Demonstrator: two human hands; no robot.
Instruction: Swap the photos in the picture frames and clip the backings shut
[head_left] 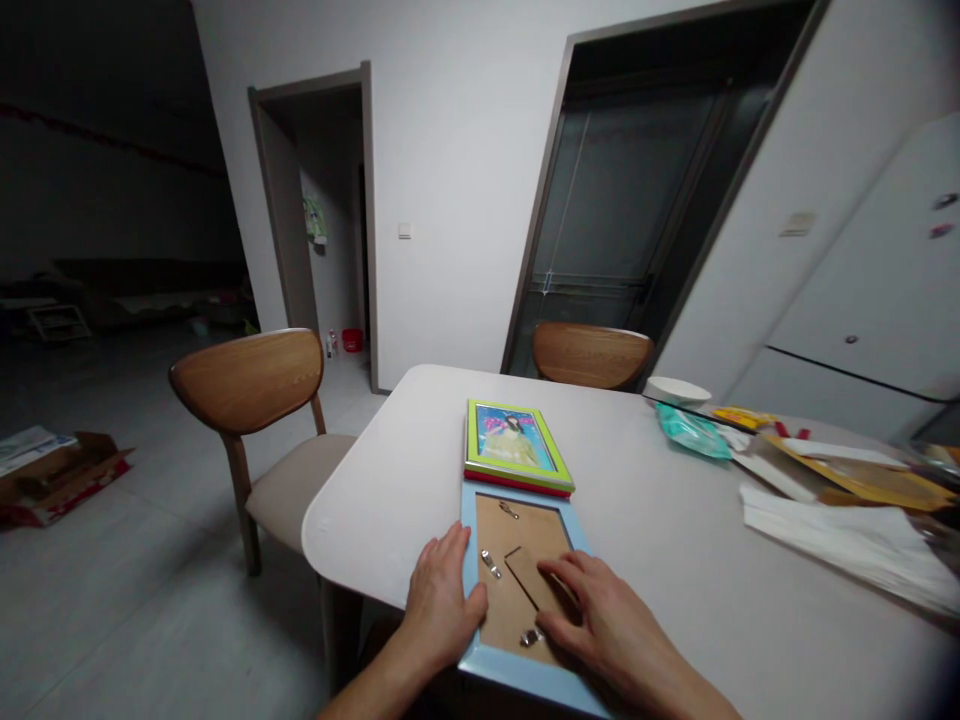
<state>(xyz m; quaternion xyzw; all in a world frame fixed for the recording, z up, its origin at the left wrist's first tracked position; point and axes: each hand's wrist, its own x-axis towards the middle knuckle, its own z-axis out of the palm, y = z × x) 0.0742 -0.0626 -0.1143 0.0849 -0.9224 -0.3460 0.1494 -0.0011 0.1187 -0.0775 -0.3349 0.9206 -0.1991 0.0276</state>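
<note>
I have my left hand [442, 592] open along the left border of a pale-blue picture frame [517, 671], my right hand [600, 612] curled over its brown backing [501, 605]; whether it pinches the metal clip [529, 637] I can't tell. The frame lies back-up at the tabletop's [660, 510] near edge.

a white bowl [677, 391] stands beside a teal packet [691, 431].

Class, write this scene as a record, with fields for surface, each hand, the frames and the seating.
Surface: white table
Left hand: on the blue frame, left edge
Right hand: over the brown backing, near the lowest metal clip
Blue frame: backing upward
Green frame: just beyond, picture upward, resting on something red
Seating: two wooden chairs
</note>
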